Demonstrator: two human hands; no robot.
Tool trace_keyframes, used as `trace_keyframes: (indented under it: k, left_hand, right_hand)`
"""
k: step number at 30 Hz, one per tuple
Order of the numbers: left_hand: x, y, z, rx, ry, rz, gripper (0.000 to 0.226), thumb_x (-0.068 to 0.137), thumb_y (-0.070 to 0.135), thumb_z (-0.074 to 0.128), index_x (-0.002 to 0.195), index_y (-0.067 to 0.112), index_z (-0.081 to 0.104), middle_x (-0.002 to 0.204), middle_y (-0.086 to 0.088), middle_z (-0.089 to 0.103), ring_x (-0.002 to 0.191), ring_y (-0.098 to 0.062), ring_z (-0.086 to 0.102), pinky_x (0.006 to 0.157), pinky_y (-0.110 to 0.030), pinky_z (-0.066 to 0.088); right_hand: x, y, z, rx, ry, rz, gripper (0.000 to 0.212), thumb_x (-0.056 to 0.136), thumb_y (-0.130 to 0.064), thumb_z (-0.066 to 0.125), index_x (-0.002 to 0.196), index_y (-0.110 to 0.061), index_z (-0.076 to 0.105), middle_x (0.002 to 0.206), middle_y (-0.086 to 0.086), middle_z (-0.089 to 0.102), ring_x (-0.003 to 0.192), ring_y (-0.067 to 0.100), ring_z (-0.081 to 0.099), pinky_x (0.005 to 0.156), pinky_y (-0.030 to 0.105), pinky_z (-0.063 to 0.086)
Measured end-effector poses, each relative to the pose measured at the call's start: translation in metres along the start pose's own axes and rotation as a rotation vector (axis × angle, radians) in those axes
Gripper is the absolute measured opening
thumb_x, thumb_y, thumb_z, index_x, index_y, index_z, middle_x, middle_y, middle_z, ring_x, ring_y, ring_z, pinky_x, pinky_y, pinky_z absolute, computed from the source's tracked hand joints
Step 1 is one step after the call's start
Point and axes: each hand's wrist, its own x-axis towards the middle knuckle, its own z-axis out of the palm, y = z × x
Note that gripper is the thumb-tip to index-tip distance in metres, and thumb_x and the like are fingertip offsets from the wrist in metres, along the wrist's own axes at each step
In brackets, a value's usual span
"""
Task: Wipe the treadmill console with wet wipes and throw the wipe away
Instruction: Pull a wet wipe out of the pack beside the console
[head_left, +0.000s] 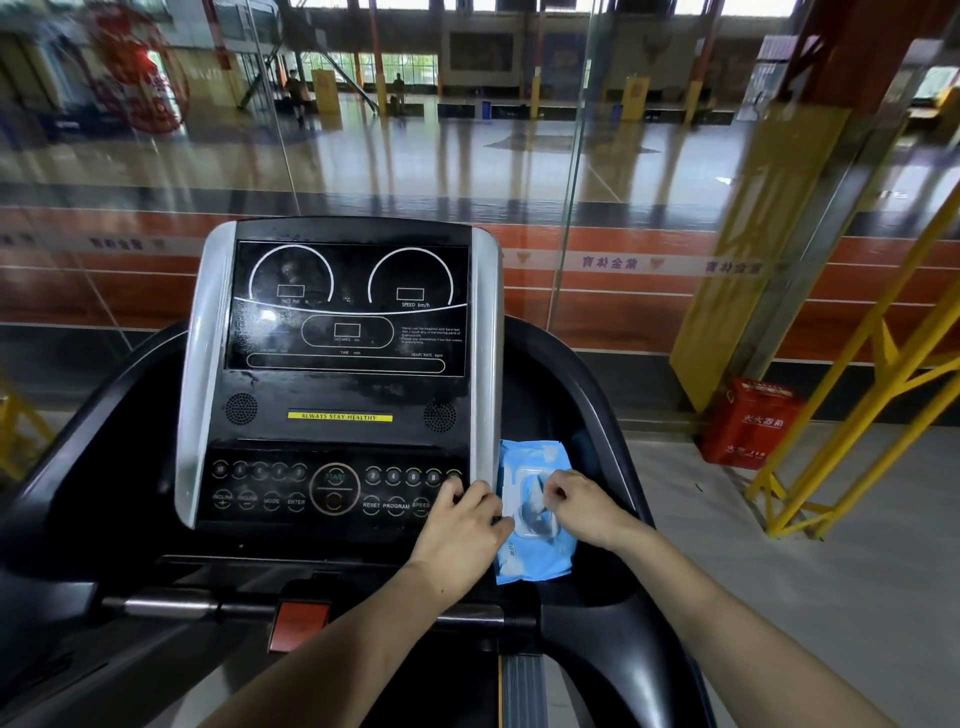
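Blue plastic wet-wipe pack (535, 556) right of black treadmill console (343, 364) | left hand (462, 525) steadying pack | right hand (576, 501) pinching at lid | wiping, disposal pending

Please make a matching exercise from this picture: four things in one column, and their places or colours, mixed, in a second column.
Things:
1. wet wipes pack
2. sticker
3. box
4. right hand

Descriptions:
A. red, on the floor
B. pinching at the pack's opening
C. yellow, on the console
D. blue, right of the console

Pairs: 1-D, 2-C, 3-A, 4-B
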Motion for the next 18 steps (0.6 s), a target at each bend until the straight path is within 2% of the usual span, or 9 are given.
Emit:
trace_keyframes:
  k: [3,7,9,13,16,18]
  left_hand:
    - [0.000,0.001,-0.001,-0.005,-0.007,-0.001,0.026,0.062,0.010,0.079,0.084,0.021,0.070,0.082,0.002,0.063,0.096,-0.024,0.056,0.089,-0.043,0.032]
    - [0.000,0.001,-0.001,0.004,-0.017,-0.001,0.024,0.064,0.012,0.079,0.085,0.021,0.069,0.084,0.003,0.063,0.097,-0.024,0.057,0.090,-0.043,0.032]
    - [0.001,0.001,0.001,0.005,-0.036,-0.005,0.026,0.064,0.013,0.080,0.086,0.021,0.069,0.085,0.003,0.063,0.099,-0.024,0.056,0.090,-0.044,0.032]
    - [0.000,0.002,0.000,0.003,-0.041,-0.016,0.028,0.060,0.012,0.081,0.084,0.021,0.069,0.083,0.003,0.062,0.096,-0.025,0.054,0.090,-0.045,0.032]
    - [0.000,0.003,0.000,-0.007,-0.038,-0.034,0.030,0.059,0.012,0.083,0.084,0.021,0.070,0.083,0.003,0.063,0.097,-0.024,0.054,0.090,-0.045,0.033]
    - [0.000,0.004,0.001,-0.021,-0.038,-0.047,0.032,0.058,0.011,0.084,0.085,0.022,0.071,0.084,0.003,0.064,0.098,-0.024,0.055,0.090,-0.045,0.034]
  right_hand:
    - [-0.007,0.001,-0.008,0.047,-0.087,-0.011,0.021,0.102,-0.019,0.049,0.081,-0.020,0.054,0.098,-0.004,0.056,0.083,0.012,0.052,0.077,0.028,0.044]
    - [-0.012,0.004,-0.014,0.257,-0.167,0.014,0.026,0.098,-0.016,0.058,0.073,-0.022,0.053,0.079,-0.009,0.054,0.076,0.012,0.046,0.075,0.030,0.037]
    - [-0.015,0.005,-0.017,0.391,-0.101,0.029,0.025,0.096,-0.016,0.058,0.074,-0.025,0.054,0.079,-0.006,0.056,0.079,0.015,0.049,0.078,0.034,0.040]
    - [-0.019,0.000,-0.031,0.502,0.045,-0.003,0.021,0.090,-0.017,0.056,0.073,-0.028,0.052,0.080,-0.003,0.059,0.079,0.017,0.056,0.079,0.037,0.047]
    - [-0.023,-0.007,-0.039,0.704,0.158,-0.077,0.019,0.090,-0.011,0.052,0.076,-0.023,0.051,0.079,0.001,0.053,0.079,0.017,0.051,0.077,0.030,0.045]
    - [-0.025,-0.009,-0.043,0.888,0.218,-0.059,0.026,0.097,0.001,0.045,0.078,-0.017,0.049,0.075,0.003,0.049,0.074,0.016,0.049,0.067,0.024,0.045]
